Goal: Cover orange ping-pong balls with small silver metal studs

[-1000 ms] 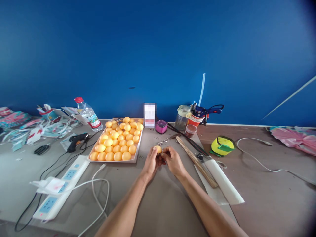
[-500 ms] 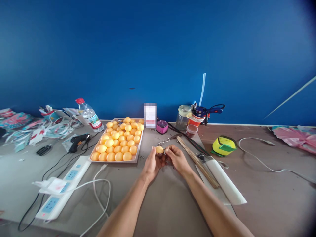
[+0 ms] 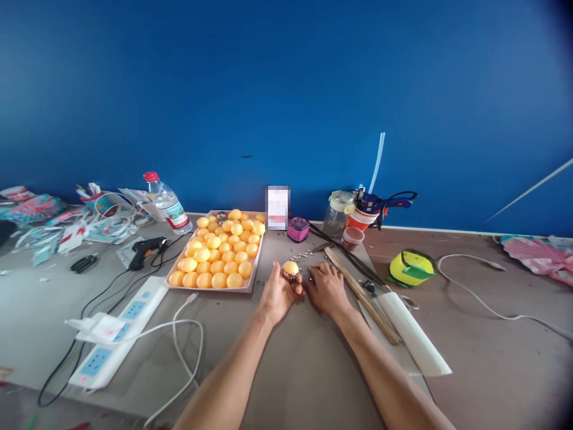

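Note:
An orange ball point(image 3: 290, 268) with small shiny metal pieces around its lower part rests in the curled fingers of my left hand point(image 3: 274, 298), palm turned up. It looks like a table tennis ball. My right hand point(image 3: 329, 289) is palm down on the table just to its right, fingers apart and bent toward the surface. A tiny dark or shiny bit shows by its thumb; whether the fingers touch it I cannot tell. Small shiny metal pieces point(image 3: 302, 255) lie scattered just beyond both hands.
A shallow box point(image 3: 253, 280) full of orange balls stands left of my hands. Thin wooden sticks point(image 3: 362, 298) and a white roll point(image 3: 414, 334) lie right. A power strip point(image 3: 119, 331), glue gun point(image 3: 145, 251) and bottle point(image 3: 168, 206) are left; a purple box point(image 3: 298, 229) stands behind.
My right hand has left the ball and come down onto the table, its fingers spreading. My left hand still holds the ball, now more openly in the palm. The view has shifted slightly.

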Demonstrator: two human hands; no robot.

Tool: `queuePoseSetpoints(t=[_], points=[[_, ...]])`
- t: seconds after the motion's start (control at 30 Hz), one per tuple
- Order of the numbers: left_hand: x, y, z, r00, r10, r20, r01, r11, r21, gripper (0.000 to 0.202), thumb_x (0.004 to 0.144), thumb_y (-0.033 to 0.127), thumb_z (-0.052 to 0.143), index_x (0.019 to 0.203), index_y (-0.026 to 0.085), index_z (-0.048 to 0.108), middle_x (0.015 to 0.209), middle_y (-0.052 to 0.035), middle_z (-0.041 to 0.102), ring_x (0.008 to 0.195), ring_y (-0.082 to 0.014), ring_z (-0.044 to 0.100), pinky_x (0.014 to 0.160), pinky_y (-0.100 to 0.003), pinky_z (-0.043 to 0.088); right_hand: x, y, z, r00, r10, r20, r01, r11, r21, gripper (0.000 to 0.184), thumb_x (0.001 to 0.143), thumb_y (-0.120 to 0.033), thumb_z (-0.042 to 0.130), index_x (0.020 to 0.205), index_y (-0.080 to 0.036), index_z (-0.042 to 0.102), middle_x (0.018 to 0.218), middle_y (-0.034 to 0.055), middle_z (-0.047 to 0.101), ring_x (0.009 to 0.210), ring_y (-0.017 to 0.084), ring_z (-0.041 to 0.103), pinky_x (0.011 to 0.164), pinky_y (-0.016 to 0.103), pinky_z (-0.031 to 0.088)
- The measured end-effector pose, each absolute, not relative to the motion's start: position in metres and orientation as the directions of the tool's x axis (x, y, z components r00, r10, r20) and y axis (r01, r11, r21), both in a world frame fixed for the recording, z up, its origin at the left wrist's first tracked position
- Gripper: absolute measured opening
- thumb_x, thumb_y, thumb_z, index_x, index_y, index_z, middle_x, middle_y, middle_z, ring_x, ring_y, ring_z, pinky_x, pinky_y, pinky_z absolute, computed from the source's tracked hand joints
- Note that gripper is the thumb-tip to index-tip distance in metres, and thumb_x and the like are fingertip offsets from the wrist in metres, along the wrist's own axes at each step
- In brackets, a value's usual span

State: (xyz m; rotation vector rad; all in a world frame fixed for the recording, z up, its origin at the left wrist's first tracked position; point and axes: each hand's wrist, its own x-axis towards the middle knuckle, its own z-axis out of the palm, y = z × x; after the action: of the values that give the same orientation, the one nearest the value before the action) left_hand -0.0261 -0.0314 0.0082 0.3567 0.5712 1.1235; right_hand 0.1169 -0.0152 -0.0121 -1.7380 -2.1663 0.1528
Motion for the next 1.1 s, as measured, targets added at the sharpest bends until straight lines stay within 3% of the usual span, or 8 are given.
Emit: queuePoseSetpoints(t=[0.23,0.4,0.5,0.67,0.9,1.0,1.1], points=[[-0.03,-0.029,0.007,0.316,0.913,-0.26,-0.764,0.407,0.502,0.032,0.084,0.045,0.049,0.082,0.014,0.056,0.071,-0.0028,0.056,0.05,-0.0092,0.046,0.057,-0.026,0.042,0.122,-0.017,-0.006,-0.195,0.959,0.207,0.916,0.253,-0.31,0.032,0.08,-0.036,0.055,0.108,-0.022,0.06,0.104,0.0086,0.059,0.099,0.024,0.049,0.084,0.035,0.03],[-0.031,-0.028,0.006,0.308,0.921,-0.24,-0.778,0.388,0.493,0.033,0.082,0.046,0.053,0.076,0.013,0.055,0.07,-0.002,0.055,0.049,-0.0072,0.043,0.058,-0.025,0.042,0.118,-0.019,-0.008,-0.242,0.954,0.175,0.901,0.288,-0.325,0.012,0.08,-0.026,0.054,0.086,-0.021,0.064,0.091,0.0056,0.063,0.09,0.021,0.052,0.078,0.033,0.028],[-0.032,-0.028,0.007,0.319,0.922,-0.219,-0.781,0.386,0.491,0.035,0.081,0.049,0.053,0.075,0.014,0.054,0.069,-0.0017,0.055,0.049,-0.0071,0.043,0.058,-0.025,0.042,0.114,-0.018,-0.01,-0.247,0.948,0.199,0.887,0.304,-0.347,0.012,0.081,-0.02,0.051,0.076,-0.02,0.062,0.083,0.0051,0.064,0.083,0.02,0.055,0.076,0.033,0.028],[-0.033,-0.028,0.007,0.306,0.926,-0.219,-0.775,0.376,0.508,0.038,0.079,0.051,0.054,0.076,0.014,0.054,0.069,-0.0018,0.055,0.049,-0.0076,0.043,0.058,-0.026,0.042,0.116,-0.014,-0.013,-0.157,0.951,0.265,0.816,0.276,-0.508,0.016,0.08,-0.017,0.047,0.076,-0.019,0.063,0.081,0.0057,0.066,0.082,0.02,0.057,0.079,0.034,0.032],[-0.032,-0.027,0.006,0.305,0.922,-0.24,-0.777,0.386,0.496,0.036,0.082,0.051,0.05,0.077,0.015,0.053,0.068,-0.0016,0.055,0.048,-0.0084,0.043,0.057,-0.026,0.042,0.118,-0.008,-0.012,-0.003,0.93,0.367,0.499,0.32,-0.806,0.022,0.077,-0.017,0.043,0.085,-0.017,0.063,0.087,0.0093,0.064,0.085,0.021,0.059,0.078,0.034,0.043],[-0.032,-0.027,0.006,0.303,0.923,-0.237,-0.774,0.383,0.504,0.037,0.082,0.051,0.05,0.078,0.014,0.053,0.067,-0.002,0.055,0.049,-0.0088,0.044,0.056,-0.026,0.042,0.116,-0.008,-0.012,0.097,0.97,0.224,0.29,0.188,-0.938,0.015,0.076,-0.022,0.047,0.082,-0.017,0.06,0.076,0.0057,0.064,0.072,0.019,0.06,0.07,0.033,0.045],[-0.031,-0.028,0.007,0.301,0.922,-0.245,-0.772,0.386,0.505,0.036,0.082,0.05,0.051,0.077,0.014,0.053,0.066,-0.0021,0.055,0.048,-0.0088,0.044,0.057,-0.026,0.042,0.114,-0.007,-0.013,0.116,0.993,0.03,-0.033,0.034,-0.999,0.013,0.073,-0.027,0.056,0.082,-0.019,0.057,0.059,-0.0015,0.059,0.056,0.014,0.056,0.057,0.027,0.043]])
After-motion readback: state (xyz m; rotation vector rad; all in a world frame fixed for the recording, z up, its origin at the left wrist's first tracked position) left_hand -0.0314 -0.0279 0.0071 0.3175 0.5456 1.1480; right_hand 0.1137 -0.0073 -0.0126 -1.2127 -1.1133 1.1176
